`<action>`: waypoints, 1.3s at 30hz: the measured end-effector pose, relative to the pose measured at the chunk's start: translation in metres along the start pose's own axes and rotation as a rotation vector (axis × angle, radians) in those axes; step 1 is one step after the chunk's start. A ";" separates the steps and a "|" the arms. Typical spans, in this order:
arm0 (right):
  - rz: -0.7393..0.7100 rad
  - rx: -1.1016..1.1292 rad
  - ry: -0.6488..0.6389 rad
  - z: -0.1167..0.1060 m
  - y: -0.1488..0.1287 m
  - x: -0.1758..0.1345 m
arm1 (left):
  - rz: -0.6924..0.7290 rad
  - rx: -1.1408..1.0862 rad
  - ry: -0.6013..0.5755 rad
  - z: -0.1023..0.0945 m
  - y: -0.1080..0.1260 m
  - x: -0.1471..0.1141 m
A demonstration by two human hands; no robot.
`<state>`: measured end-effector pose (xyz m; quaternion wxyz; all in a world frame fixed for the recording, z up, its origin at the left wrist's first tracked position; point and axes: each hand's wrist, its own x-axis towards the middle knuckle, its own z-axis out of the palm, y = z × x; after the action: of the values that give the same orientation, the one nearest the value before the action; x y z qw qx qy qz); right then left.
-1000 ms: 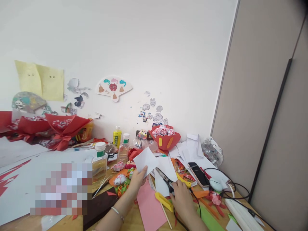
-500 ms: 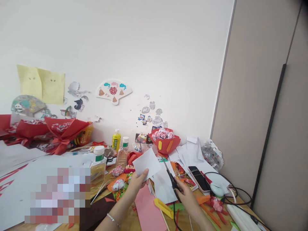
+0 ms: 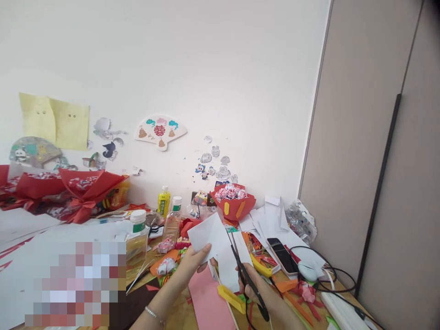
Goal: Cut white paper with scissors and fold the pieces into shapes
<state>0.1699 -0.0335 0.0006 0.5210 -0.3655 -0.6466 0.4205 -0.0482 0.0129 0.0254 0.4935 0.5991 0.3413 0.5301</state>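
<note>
A white sheet of paper [image 3: 206,234] is pinched in my left hand [image 3: 196,260], thumb on top, and held up above the table. My right hand [image 3: 251,280] grips black-handled scissors [image 3: 243,271] with the blades slightly apart, pointing up and away from me. One handle of the scissors reaches down past the fingers. The blades are to the right of the held sheet; I see no cut being made. Under both hands lie another white sheet [image 3: 231,270], a pink paper sheet [image 3: 210,300] and a folded yellow paper strip [image 3: 231,299].
A red-wrapped bouquet [image 3: 233,201] of paper flowers stands behind my hands. To the right are a phone [image 3: 282,255], a white mouse [image 3: 308,270] and looping black cable. Clear bottles [image 3: 136,243] and a yellow drink bottle [image 3: 163,201] stand left, near more red bouquets [image 3: 82,190].
The scissors have shifted in my right hand, with a handle now showing below the fingers and the blades spread more visibly. My left hand still holds the sheet. The view has moved slightly.
</note>
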 end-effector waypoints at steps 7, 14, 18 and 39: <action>0.016 -0.002 -0.183 -0.002 -0.007 -0.006 | -0.026 -0.015 -0.059 0.004 0.016 -0.007; 0.063 -0.026 -0.160 -0.002 -0.003 -0.007 | -0.031 -0.021 -0.071 0.004 0.013 -0.007; 0.045 -0.031 -0.149 -0.002 -0.003 -0.006 | -0.037 -0.001 -0.088 0.003 0.013 -0.007; -0.030 -0.113 -0.211 -0.009 0.017 -0.004 | -0.049 0.044 -0.048 0.005 0.010 -0.006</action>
<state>0.1797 -0.0294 -0.0153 0.4350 -0.3380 -0.7259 0.4118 -0.0457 0.0032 0.0331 0.5010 0.6138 0.3556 0.4957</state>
